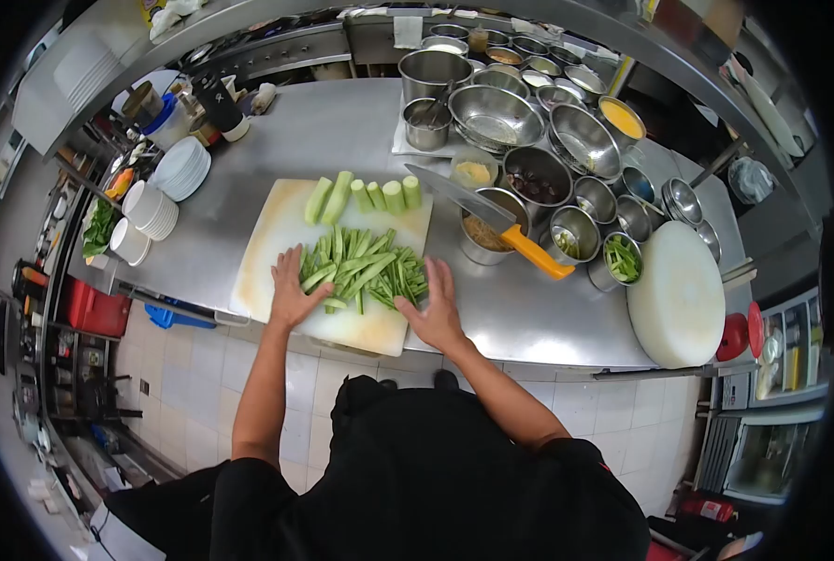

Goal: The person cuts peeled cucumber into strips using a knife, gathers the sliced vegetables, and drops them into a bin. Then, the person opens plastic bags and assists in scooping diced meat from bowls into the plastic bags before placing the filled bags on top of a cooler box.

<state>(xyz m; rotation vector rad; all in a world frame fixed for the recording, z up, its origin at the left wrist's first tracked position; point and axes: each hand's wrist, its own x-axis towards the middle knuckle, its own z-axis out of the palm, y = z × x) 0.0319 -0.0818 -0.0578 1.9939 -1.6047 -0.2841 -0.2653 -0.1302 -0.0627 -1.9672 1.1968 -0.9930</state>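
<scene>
A heap of sliced green strips (pixel 359 265), seemingly cut cucumber, lies on the white cutting board (pixel 260 252). My left hand (pixel 295 290) touches the heap's left edge, its fingers spread. On the opposite side, my right hand (pixel 434 309) rests against the strips with fingers and thumb apart. Neither hand grasps anything. Several peeled, pale green cucumber chunks (pixel 361 196) stand or lie along the board's far edge. To the right, a knife (pixel 492 224) with an orange handle lies across the tops of metal containers.
Metal bowls and pots (pixel 495 116) crowd the counter's right side, some holding ingredients. A thick round white block (pixel 676 294) leans at the right end. Stacked white plates (pixel 181 168) and bowls (pixel 149 210) stand at left. A metal shelf edge (pixel 333 11) spans above.
</scene>
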